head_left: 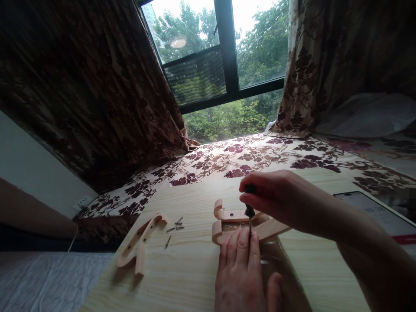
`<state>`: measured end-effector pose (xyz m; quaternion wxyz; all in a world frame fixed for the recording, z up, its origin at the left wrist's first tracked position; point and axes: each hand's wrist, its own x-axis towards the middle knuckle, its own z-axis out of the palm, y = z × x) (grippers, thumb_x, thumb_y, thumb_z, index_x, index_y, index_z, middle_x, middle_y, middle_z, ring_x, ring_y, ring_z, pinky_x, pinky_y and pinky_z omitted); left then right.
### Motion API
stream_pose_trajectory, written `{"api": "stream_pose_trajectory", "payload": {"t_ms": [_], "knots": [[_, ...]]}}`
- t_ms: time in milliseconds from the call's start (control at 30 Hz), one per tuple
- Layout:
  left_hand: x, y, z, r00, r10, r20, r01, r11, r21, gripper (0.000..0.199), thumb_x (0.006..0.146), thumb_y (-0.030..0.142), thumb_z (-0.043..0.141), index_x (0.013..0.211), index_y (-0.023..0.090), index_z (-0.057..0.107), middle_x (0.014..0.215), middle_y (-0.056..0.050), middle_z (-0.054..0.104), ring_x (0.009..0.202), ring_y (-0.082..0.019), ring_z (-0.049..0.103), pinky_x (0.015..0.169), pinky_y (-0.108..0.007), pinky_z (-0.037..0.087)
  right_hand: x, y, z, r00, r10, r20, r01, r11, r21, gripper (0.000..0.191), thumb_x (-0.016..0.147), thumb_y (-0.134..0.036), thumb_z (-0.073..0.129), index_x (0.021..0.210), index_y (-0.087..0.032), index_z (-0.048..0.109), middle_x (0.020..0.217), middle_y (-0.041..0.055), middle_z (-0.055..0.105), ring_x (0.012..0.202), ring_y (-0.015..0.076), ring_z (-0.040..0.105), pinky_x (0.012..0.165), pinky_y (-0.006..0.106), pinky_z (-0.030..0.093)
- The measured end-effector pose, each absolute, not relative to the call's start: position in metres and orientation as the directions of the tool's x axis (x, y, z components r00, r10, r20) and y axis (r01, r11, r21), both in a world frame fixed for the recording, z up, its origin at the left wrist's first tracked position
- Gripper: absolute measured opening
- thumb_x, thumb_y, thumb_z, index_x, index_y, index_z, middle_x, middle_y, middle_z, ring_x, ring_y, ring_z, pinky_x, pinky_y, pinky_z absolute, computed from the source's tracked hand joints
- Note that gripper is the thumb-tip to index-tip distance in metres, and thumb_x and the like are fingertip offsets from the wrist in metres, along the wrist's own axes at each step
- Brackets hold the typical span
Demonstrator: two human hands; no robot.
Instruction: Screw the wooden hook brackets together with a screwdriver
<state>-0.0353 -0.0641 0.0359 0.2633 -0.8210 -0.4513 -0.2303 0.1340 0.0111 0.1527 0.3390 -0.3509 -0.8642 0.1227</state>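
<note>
My right hand [273,195] is closed around the black handle of a screwdriver [249,210], which stands upright with its shaft pointing down. The screwdriver's tip is hidden at the fingers of my left hand [238,268]. That left hand lies flat, fingers stretched out, pressing on a curved wooden hook piece [218,234]. Just behind it rests a second wooden hook piece [232,215] with a dark screw hole. Under and beside my left hand is a brown, clear-wrapped packet [282,268]. Whether a screw sits under the tip cannot be seen.
Several loose screws [177,225] lie on the light wooden board [182,273]. To their left stands another wooden hook piece [143,238]. A phone [373,212] lies at the right, near my forearm. Beyond is a flower-patterned cloth [234,160] before the window [230,47].
</note>
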Motion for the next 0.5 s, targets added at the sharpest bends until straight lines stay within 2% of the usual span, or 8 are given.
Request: {"api": "stream_pose_trajectory", "payload": {"t_ms": [133, 300, 400, 500], "knots": [[-0.0359, -0.0650, 0.0364, 0.485, 0.619, 0.618, 0.862, -0.457, -0.218, 0.052, 0.087, 0.046, 0.047, 0.124, 0.010, 0.055, 0.125, -0.011, 0.062, 0.110, -0.027, 0.061, 0.084, -0.039, 0.057, 0.1341, 0.0134, 0.1524, -0.497, 0.712, 0.496, 0.566, 0.699, -0.437, 0.014, 0.089, -0.029, 0.056, 0.082, -0.019, 0.061, 0.059, -0.0058, 0.054, 0.051, 0.0084, 0.042, 0.049, 0.022, 0.031], [-0.0327, -0.0645, 0.0371, 0.466, 0.598, 0.652, 0.868, -0.453, -0.205, 0.051, 0.089, 0.047, 0.044, 0.122, 0.011, 0.057, 0.123, -0.010, 0.064, 0.108, -0.026, 0.062, 0.083, -0.038, 0.057, 0.1339, 0.0088, 0.1539, -0.569, 0.681, 0.460, 0.480, 0.730, -0.486, 0.008, 0.087, -0.022, 0.055, 0.088, -0.020, 0.063, 0.065, -0.0051, 0.058, 0.056, 0.0084, 0.047, 0.051, 0.021, 0.034], [-0.0319, -0.0641, 0.0374, 0.430, 0.579, 0.693, 0.880, -0.440, -0.178, 0.049, 0.090, 0.047, 0.041, 0.116, 0.011, 0.061, 0.118, -0.010, 0.067, 0.105, -0.026, 0.064, 0.081, -0.038, 0.057, 0.1337, 0.0104, 0.1522, -0.561, 0.684, 0.467, 0.480, 0.728, -0.490, 0.012, 0.089, -0.026, 0.055, 0.085, -0.018, 0.062, 0.062, -0.0052, 0.056, 0.054, 0.0082, 0.044, 0.050, 0.020, 0.033], [-0.0343, -0.0637, 0.0361, 0.470, 0.585, 0.661, 0.864, -0.459, -0.208, 0.052, 0.088, 0.048, 0.045, 0.122, 0.010, 0.057, 0.122, -0.011, 0.064, 0.108, -0.026, 0.062, 0.083, -0.037, 0.056, 0.1341, 0.0145, 0.1503, -0.519, 0.713, 0.471, 0.520, 0.701, -0.489, 0.016, 0.090, -0.029, 0.055, 0.080, -0.018, 0.062, 0.059, -0.0052, 0.055, 0.051, 0.0081, 0.042, 0.049, 0.021, 0.033]]}}
